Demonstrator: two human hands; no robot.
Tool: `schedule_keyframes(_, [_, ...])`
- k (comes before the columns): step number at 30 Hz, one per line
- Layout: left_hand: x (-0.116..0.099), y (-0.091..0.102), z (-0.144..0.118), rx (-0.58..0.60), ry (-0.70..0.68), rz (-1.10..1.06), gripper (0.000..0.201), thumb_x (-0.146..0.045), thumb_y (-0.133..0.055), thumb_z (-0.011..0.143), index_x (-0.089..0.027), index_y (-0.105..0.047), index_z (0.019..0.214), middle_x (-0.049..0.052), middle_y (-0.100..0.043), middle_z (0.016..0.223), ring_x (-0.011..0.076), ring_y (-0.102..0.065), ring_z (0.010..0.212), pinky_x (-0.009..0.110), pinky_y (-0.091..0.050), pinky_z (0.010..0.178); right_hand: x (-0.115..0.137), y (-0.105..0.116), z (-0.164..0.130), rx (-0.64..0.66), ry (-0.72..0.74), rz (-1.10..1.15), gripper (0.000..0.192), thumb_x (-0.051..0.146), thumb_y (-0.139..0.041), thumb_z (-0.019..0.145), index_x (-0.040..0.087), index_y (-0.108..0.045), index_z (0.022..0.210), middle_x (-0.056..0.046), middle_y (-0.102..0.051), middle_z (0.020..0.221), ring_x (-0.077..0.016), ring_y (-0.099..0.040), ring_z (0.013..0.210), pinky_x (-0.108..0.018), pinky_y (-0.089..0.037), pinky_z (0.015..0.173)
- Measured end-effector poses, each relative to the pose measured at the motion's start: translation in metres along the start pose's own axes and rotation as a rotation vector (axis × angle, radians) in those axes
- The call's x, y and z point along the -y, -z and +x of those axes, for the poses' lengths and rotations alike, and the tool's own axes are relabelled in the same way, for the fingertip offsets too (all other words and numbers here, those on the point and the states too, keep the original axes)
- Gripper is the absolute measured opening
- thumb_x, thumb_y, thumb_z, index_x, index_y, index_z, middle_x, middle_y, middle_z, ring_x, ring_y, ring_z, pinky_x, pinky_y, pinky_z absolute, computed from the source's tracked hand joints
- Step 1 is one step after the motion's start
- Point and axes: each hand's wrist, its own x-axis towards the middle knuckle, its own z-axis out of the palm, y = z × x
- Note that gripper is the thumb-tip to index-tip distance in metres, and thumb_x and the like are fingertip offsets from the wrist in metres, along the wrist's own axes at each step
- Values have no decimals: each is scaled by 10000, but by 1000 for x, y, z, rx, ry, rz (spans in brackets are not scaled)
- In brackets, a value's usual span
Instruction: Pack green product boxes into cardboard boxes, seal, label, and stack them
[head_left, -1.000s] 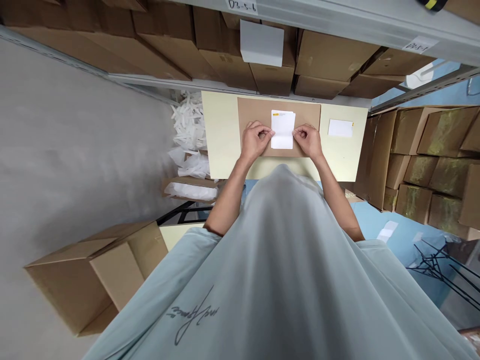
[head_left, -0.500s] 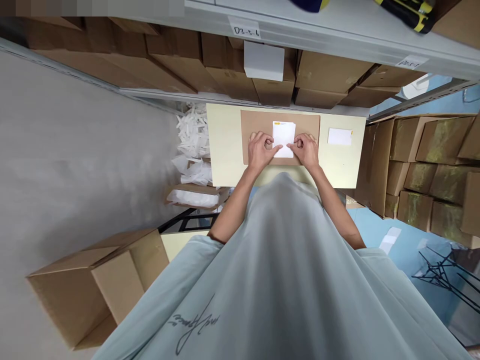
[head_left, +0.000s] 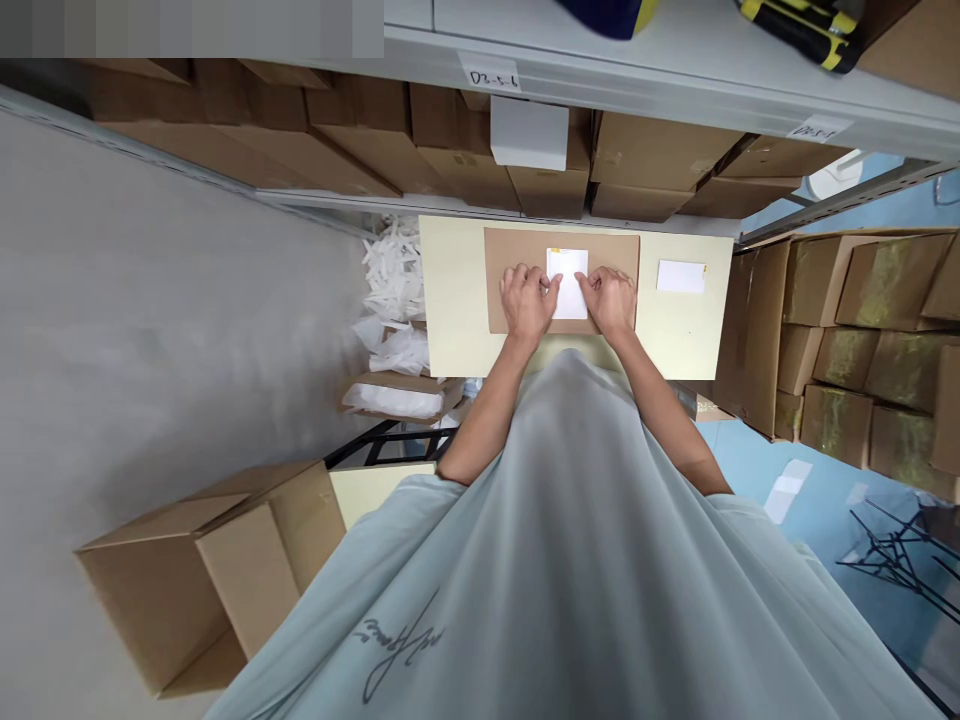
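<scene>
- My left hand (head_left: 529,300) and my right hand (head_left: 611,300) sit on either side of one white paper sheet (head_left: 568,283); the fingertips of both are curled in and pinching its lower side edges.
- Whether that sheet is single or a folded stack I cannot tell; its lower corners are hidden under my fingers, and a small yellow mark shows at its far left corner.
- The sheet lies between my hands on one brown cardboard sheet (head_left: 510,260), which runs out past both hands and lies on the pale yellow bench (head_left: 454,290).
- A second white card (head_left: 681,276) lies on the bench beyond my right hand, well apart from it.
- My shirt (head_left: 570,560) covers the near edge of the bench and my lower arms.
- Past my fingertips, a metal shelf (head_left: 675,85) holds a row of closed cardboard boxes (head_left: 652,150); their contents are unseen, and the labels on the shelf edge are too small to read.
- Beyond my left hand, off the bench, a heap of white plastic bags (head_left: 390,290) lies on the floor, too tangled to count.
- Below my left elbow stands one open cardboard box (head_left: 217,580); its inside faces away.
- To my right, several more stacked boxes (head_left: 862,330) are cut off by the frame.
</scene>
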Motion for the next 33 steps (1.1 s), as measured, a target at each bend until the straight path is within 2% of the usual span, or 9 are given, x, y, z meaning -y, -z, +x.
schedule_keyframes(5, [1,-1,2,-72,-10,-31,446,-630,-671,1064,-265,-583,823,129,-704,991,378,-651,1203,578,-463,1138,0,-1,4,-4,-17,-23,567,702,-537,1143,243,-690,850,-115,-770,891,-305,-728,986,-460,-517,1074])
schedule_keyframes(8, [-2,3,6,-44,24,-79,428,-653,-600,1091,-255,-641,938,167,-736,1089,395,-658,1247,599,-453,1165,3,1,4,12,-32,-82,529,639,-492,1179,199,-746,1033,-143,-792,951,-322,-740,1000,-484,-531,1068])
schedule_keyframes(11, [-12,3,7,36,31,-29,399,-555,-505,1140,-223,-716,1213,226,-739,1307,419,-651,1337,615,-433,1201,9,2,1,43,-19,-142,480,497,-431,1213,143,-741,1306,-218,-804,1189,-364,-737,1149,-539,-528,1117])
schedule_keyframes(13, [-20,0,3,117,-52,26,459,-472,-429,1164,-221,-698,1438,233,-698,1502,414,-619,1451,607,-415,1250,13,2,-2,64,37,-161,474,392,-381,1213,148,-709,1453,-246,-753,1407,-389,-687,1326,-580,-492,1198])
schedule_keyframes(15, [-27,-4,-3,222,-172,57,559,-417,-333,1178,-236,-608,1630,193,-613,1680,374,-535,1602,582,-380,1324,15,0,-6,96,104,-163,519,303,-329,1194,173,-664,1570,-227,-671,1587,-387,-603,1488,-605,-438,1285])
schedule_keyframes(18, [-31,-5,-13,349,-301,92,673,-417,-241,1178,-197,-429,1785,144,-439,1843,301,-327,1764,550,-248,1439,12,-1,-11,176,183,-141,630,200,-266,1150,194,-554,1710,-147,-540,1771,-315,-456,1671,-575,-352,1396])
schedule_keyframes(23, [-21,14,-11,458,-390,160,807,-542,-304,1157,-92,-303,1827,195,-244,1907,330,-184,1808,565,-64,1483,3,6,-15,266,242,-170,663,246,-267,1164,169,-401,1809,-80,-343,1895,-234,-280,1783,-517,-193,1482])
schedule_keyframes(28, [-11,33,6,475,-349,244,1014,-728,-435,1098,-72,-231,1843,231,-167,1912,387,-122,1812,604,-27,1472,6,15,-20,261,252,-229,673,411,-337,1199,186,-346,1833,-99,-281,1909,-274,-230,1801,-554,-156,1478])
schedule_keyframes(33, [-8,41,10,505,-347,308,1084,-737,-545,1067,-63,-207,1846,248,-149,1911,437,-87,1808,656,-5,1456,15,15,-25,256,223,-280,728,474,-333,1203,114,-315,1835,-139,-232,1914,-318,-220,1802,-567,-130,1480])
